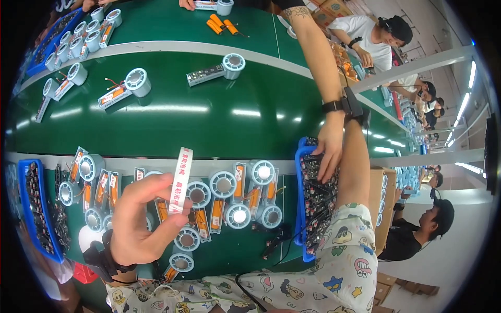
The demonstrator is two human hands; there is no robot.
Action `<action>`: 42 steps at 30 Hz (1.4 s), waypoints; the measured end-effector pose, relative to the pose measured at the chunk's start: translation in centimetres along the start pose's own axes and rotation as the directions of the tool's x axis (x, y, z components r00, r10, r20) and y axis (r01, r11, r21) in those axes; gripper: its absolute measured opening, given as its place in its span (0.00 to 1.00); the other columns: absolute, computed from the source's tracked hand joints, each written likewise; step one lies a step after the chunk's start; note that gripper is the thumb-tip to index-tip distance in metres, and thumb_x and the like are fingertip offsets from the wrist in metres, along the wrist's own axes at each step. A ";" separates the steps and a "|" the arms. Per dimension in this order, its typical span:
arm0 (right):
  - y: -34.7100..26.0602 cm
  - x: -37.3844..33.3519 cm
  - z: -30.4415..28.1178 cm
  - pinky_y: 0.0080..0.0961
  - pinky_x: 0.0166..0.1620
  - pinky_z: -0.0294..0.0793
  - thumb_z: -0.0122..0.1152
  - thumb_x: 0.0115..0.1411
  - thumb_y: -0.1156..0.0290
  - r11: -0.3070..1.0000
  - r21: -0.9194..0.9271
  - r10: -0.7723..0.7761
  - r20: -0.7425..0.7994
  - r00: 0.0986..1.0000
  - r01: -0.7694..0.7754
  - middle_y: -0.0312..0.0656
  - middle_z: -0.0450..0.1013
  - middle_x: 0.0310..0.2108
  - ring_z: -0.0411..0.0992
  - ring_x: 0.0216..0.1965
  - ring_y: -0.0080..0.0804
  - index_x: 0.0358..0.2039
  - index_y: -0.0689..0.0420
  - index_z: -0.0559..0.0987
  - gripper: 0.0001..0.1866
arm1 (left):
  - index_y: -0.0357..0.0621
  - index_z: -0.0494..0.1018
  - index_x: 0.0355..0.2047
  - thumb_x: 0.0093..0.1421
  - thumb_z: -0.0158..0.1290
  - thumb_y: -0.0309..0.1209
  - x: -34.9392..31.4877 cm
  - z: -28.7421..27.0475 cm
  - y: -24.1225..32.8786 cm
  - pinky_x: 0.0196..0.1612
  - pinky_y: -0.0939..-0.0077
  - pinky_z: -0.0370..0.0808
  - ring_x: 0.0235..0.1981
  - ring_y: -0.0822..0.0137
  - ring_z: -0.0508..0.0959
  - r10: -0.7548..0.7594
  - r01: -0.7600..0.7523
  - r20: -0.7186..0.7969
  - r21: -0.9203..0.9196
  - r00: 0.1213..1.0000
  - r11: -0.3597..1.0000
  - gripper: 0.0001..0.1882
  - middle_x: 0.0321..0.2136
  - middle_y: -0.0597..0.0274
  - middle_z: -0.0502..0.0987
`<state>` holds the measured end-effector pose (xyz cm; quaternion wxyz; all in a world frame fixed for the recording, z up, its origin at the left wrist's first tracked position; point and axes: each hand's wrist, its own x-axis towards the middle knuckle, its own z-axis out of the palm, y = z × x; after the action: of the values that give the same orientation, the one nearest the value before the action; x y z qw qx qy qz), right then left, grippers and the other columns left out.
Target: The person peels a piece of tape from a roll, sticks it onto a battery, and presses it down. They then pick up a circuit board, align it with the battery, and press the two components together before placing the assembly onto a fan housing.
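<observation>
My left hand is raised over the near table. Its thumb and fingers close on a strip of white tape with red print, held nearly upright. Beneath it lie light-blue handheld fan housings, several with orange battery cells in their handles. My right forearm extends along the right-hand blue tray of small dark parts. My right hand is hidden behind a co-worker's wrist. That co-worker's hand, on an arm from the far side, reaches into the tray.
Another blue tray of dark parts stands at the left. More fan housings lie across the green middle surface. Loose orange cells lie on the far table. A cardboard box stands right of my arm. Other people sit farther right.
</observation>
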<state>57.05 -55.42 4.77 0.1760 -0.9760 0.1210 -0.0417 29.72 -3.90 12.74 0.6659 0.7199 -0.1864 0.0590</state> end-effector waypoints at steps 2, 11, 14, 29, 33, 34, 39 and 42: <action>-0.9 -0.6 0.5 0.32 0.35 0.77 0.66 0.56 0.73 0.999 -0.039 -0.029 0.001 1.000 0.029 0.45 0.81 0.35 0.79 0.32 0.40 0.45 0.61 0.81 0.15 | 0.33 0.66 0.60 0.55 0.61 0.13 -0.2 0.1 0.4 0.47 0.67 0.76 0.39 0.64 0.84 -0.006 0.006 -0.004 0.011 1.000 1.000 0.32 0.37 0.53 0.82; -0.1 4.2 -2.1 0.36 0.42 0.78 0.65 0.57 0.71 0.949 -0.216 -0.240 -0.018 0.971 0.230 0.47 0.82 0.37 0.80 0.37 0.45 0.45 0.60 0.82 0.15 | 0.33 0.64 0.61 0.56 0.61 0.14 0.0 -0.2 1.2 0.45 0.67 0.77 0.39 0.64 0.83 0.077 -0.079 0.050 0.050 0.996 0.996 0.32 0.38 0.53 0.81; 1.6 2.1 -3.2 0.38 0.45 0.78 0.65 0.57 0.70 0.918 -0.269 -0.304 -0.011 0.953 0.290 0.47 0.82 0.38 0.80 0.38 0.47 0.44 0.60 0.83 0.15 | 0.33 0.64 0.61 0.57 0.61 0.15 -0.8 -0.1 1.9 0.44 0.70 0.77 0.38 0.65 0.82 0.063 -0.063 0.029 -0.001 0.998 0.998 0.31 0.39 0.53 0.81; -17.0 -29.5 -28.0 0.28 0.37 0.71 0.58 0.67 0.70 0.336 0.468 -0.835 -0.253 0.489 0.817 0.54 0.74 0.49 0.73 0.37 0.36 0.58 0.59 0.74 0.20 | 0.34 0.72 0.53 0.63 0.60 0.22 -2.4 4.3 7.4 0.35 0.79 0.75 0.33 0.75 0.78 -0.057 0.041 -0.139 -0.119 0.989 0.992 0.19 0.39 0.56 0.80; -18.4 -36.6 -23.2 0.32 0.40 0.73 0.63 0.63 0.65 0.127 0.504 -0.885 -0.332 0.327 0.854 0.55 0.73 0.51 0.73 0.42 0.45 0.60 0.51 0.72 0.24 | 0.37 0.78 0.43 0.60 0.59 0.24 -5.6 6.0 10.1 0.30 0.76 0.76 0.26 0.69 0.79 0.179 -0.175 -0.031 0.091 0.983 0.980 0.10 0.30 0.58 0.81; -19.5 -39.0 -21.1 0.36 0.39 0.76 0.68 0.55 0.71 0.188 0.443 -0.893 -0.294 0.340 0.876 0.56 0.72 0.52 0.75 0.40 0.47 0.53 0.55 0.75 0.24 | 0.39 0.79 0.44 0.58 0.59 0.23 -6.9 6.4 10.8 0.30 0.71 0.78 0.26 0.64 0.80 0.307 -0.308 0.069 0.006 0.949 0.951 0.12 0.27 0.60 0.81; -18.1 -49.0 -13.4 0.38 0.37 0.77 0.72 0.51 0.74 0.335 0.693 -0.906 0.050 0.421 0.638 0.55 0.78 0.37 0.78 0.34 0.47 0.43 0.63 0.79 0.18 | 0.39 0.78 0.47 0.57 0.61 0.28 -18.4 9.5 12.4 0.35 0.68 0.77 0.33 0.60 0.81 0.397 -0.391 0.053 -0.096 0.916 0.915 0.16 0.36 0.60 0.81; -17.2 -52.2 -6.1 0.33 0.34 0.76 0.70 0.55 0.75 0.186 0.888 -0.796 -0.115 0.594 0.421 0.49 0.77 0.28 0.77 0.28 0.41 0.42 0.65 0.79 0.15 | 0.39 0.76 0.51 0.57 0.63 0.31 -24.9 6.3 9.5 0.46 0.63 0.75 0.43 0.54 0.79 0.235 -0.250 -0.151 -0.085 0.960 0.965 0.21 0.45 0.54 0.79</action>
<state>9.57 -28.70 14.55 0.6163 -0.6990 -0.3619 0.0243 2.45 -5.80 12.65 0.7015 0.6502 -0.2290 0.1807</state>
